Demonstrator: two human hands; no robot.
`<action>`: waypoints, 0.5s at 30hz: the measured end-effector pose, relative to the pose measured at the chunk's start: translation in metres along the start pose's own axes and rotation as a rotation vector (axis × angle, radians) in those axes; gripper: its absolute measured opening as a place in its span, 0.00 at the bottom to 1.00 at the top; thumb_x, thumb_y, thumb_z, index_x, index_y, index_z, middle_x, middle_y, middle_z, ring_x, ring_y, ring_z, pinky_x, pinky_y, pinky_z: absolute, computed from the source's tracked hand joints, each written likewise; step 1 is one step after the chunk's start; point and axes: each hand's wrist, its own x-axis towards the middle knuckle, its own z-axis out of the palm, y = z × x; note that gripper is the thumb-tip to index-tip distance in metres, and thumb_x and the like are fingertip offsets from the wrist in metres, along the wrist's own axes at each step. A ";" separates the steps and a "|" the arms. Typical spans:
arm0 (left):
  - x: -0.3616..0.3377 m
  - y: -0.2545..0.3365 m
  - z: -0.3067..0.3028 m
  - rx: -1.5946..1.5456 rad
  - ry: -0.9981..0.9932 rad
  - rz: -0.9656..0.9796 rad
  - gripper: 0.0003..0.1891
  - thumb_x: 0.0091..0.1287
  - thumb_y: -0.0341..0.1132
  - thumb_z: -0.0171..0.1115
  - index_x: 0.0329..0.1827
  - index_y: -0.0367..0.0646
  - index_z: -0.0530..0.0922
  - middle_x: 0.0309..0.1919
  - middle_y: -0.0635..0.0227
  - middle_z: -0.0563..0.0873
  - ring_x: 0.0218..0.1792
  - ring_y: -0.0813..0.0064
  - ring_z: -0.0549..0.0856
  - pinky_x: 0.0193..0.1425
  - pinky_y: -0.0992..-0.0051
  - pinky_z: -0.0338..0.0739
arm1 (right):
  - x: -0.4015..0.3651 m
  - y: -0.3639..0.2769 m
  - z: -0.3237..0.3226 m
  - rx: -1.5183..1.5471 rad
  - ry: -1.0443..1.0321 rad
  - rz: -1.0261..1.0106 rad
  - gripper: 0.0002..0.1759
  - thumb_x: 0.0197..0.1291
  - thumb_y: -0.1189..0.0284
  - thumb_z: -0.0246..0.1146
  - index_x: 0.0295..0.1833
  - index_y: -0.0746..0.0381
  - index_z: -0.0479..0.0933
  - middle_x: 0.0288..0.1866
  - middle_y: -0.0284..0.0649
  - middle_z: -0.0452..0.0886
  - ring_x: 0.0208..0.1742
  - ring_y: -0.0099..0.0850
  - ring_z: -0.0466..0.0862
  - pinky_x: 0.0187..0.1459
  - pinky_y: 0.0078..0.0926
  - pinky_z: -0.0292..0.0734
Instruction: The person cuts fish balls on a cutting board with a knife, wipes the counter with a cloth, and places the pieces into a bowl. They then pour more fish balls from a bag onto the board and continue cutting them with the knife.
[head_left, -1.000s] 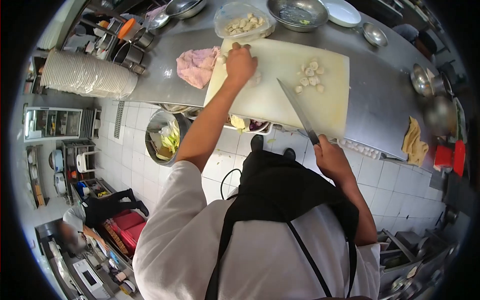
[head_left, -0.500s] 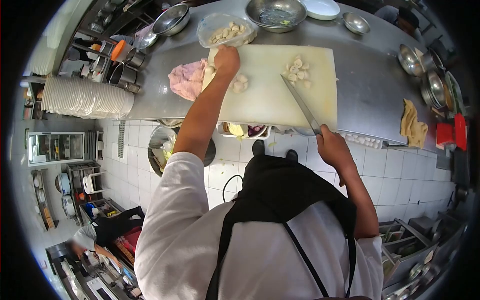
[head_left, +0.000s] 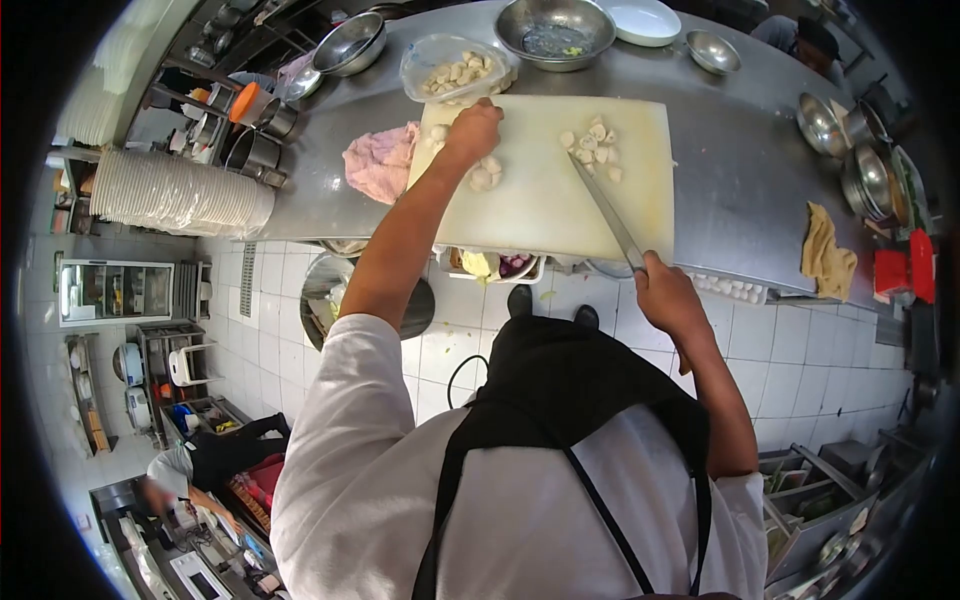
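From here I see the right hand (head_left: 668, 295) with its fingers wrapped around a knife (head_left: 610, 215), the tip beside pale cut pieces (head_left: 598, 146) on the cutting board (head_left: 545, 215). The left hand (head_left: 475, 130) is above the board, near whole pale pieces (head_left: 486, 178); its fingers curl, though I can't tell around what.

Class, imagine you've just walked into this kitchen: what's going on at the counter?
A person in a black apron stands at a steel counter. The right hand holds a knife, its tip by pale pieces on the right of the board. The left hand is at the board's far left, near more pieces; whether it grips anything is hidden. Just beyond the board stands a tub of similar pieces.
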 end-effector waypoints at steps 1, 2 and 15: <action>0.000 -0.001 -0.001 -0.033 0.016 0.023 0.16 0.58 0.26 0.64 0.51 0.42 0.87 0.56 0.53 0.84 0.54 0.52 0.86 0.60 0.60 0.82 | 0.001 0.001 0.001 0.009 0.006 -0.003 0.15 0.74 0.65 0.53 0.54 0.66 0.70 0.42 0.66 0.83 0.50 0.65 0.82 0.53 0.60 0.74; 0.001 -0.002 -0.001 -0.066 0.032 0.047 0.16 0.58 0.26 0.65 0.51 0.42 0.87 0.56 0.52 0.85 0.54 0.52 0.86 0.60 0.60 0.82 | 0.001 0.002 0.001 0.005 0.005 -0.006 0.15 0.74 0.65 0.53 0.54 0.66 0.70 0.42 0.66 0.83 0.49 0.65 0.82 0.53 0.60 0.74; -0.079 0.123 0.003 -0.776 0.303 0.088 0.12 0.58 0.24 0.68 0.45 0.42 0.89 0.44 0.59 0.87 0.33 0.63 0.89 0.45 0.68 0.85 | 0.004 0.009 0.001 -0.001 0.050 -0.072 0.14 0.74 0.67 0.53 0.54 0.67 0.71 0.40 0.66 0.84 0.47 0.65 0.83 0.51 0.61 0.75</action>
